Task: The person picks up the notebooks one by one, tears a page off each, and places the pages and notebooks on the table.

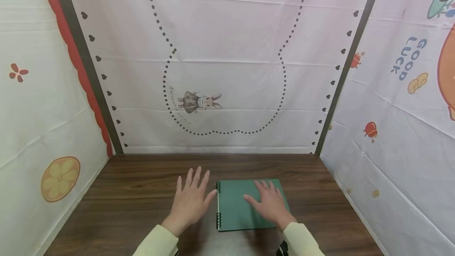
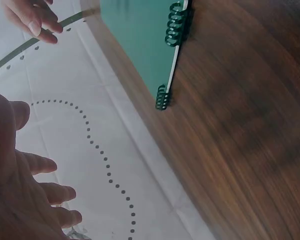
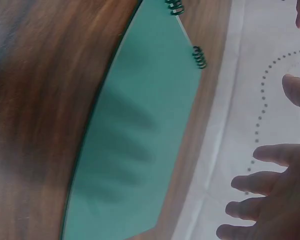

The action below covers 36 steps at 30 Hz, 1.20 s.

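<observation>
A green spiral-bound notebook [image 1: 234,208] lies closed on the wooden table, its dark green ring binding [image 1: 218,220] along the left side. My left hand [image 1: 192,200] is spread just left of the binding, holding nothing. Above the cover hovers my right hand [image 1: 271,204], fingers spread and also holding nothing. Between that hand [image 3: 275,185] and the notebook [image 3: 135,125] a gap shows in the right wrist view, and finger shadows fall across the cover. In the left wrist view the left hand [image 2: 20,175] is apart from the notebook [image 2: 140,45].
The dark brown wooden table [image 1: 142,192] is enclosed by printed white cloth: a back cloth [image 1: 227,90] with a rabbit figure, a left cloth [image 1: 28,121] and a right cloth [image 1: 398,137]. A pale patch [image 1: 225,244] shows at the table's near edge.
</observation>
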Tool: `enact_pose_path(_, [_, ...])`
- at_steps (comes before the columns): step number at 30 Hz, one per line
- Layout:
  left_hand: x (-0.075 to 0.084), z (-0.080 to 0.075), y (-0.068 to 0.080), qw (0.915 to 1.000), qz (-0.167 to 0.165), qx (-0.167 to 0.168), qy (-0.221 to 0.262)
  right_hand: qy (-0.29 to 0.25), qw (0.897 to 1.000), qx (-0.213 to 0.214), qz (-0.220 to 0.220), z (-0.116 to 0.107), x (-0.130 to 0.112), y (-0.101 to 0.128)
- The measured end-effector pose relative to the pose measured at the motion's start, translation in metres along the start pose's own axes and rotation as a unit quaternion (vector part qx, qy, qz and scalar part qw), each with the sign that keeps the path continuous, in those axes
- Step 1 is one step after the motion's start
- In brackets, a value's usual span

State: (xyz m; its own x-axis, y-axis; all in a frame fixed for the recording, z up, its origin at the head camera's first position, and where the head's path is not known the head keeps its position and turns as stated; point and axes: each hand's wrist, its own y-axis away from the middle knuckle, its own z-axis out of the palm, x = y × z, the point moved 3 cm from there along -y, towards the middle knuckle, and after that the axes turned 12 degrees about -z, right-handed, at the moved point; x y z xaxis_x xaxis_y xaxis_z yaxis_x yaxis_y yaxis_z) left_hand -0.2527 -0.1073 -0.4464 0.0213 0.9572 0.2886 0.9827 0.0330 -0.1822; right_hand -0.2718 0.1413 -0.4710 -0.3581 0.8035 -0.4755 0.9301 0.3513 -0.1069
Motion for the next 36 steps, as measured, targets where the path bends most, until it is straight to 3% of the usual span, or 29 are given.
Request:
enact_pose_path(21, [0.015,0.061,0.010,0.9980,0.053,-0.031,0.016,0.008,0.998,-0.017,0.056,0.015,0.055,0.021])
enact_pose_path(36, [0.023,0.089,0.020,0.9956,0.075,-0.054,0.008,0.007,0.995,-0.030,0.099,0.021,0.078,0.032])
